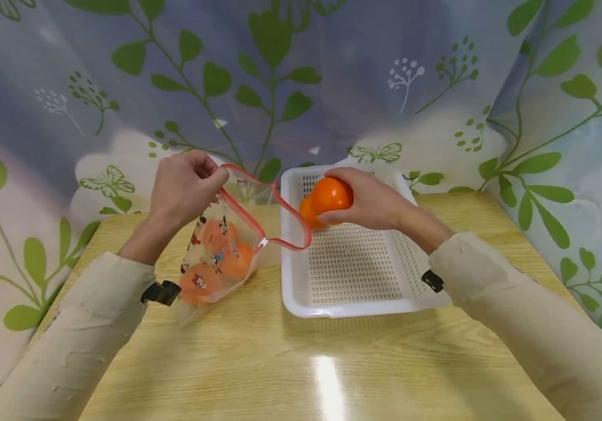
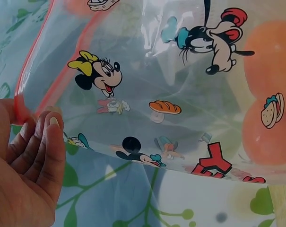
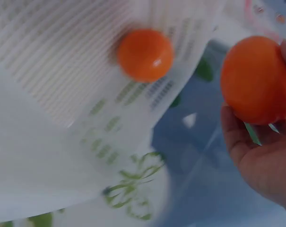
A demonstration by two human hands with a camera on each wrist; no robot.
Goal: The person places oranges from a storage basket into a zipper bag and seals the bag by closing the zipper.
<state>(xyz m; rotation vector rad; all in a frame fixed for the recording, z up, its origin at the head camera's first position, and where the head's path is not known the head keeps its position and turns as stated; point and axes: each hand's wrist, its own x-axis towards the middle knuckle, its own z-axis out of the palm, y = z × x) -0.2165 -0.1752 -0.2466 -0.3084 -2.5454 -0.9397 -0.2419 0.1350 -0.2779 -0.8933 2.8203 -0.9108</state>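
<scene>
My left hand (image 1: 187,184) pinches the upper corner of a clear zip bag (image 2: 147,85) with a red rim and printed cartoon figures. The bag's mouth gapes toward the basket, and several oranges (image 1: 222,251) lie in its lower part. An orange (image 3: 256,80) is held in the fingers of my right hand (image 1: 369,199), raised over the left side of a white plastic basket (image 1: 353,269). Down in that basket sits another orange (image 3: 145,55), partly hidden behind the held one in the head view.
Both the bag and the basket stand on a light wooden table (image 1: 280,362), side by side. Behind the table hangs a curtain (image 1: 332,88) with green leaves. The bag's red rim overlaps the basket's left edge in the head view.
</scene>
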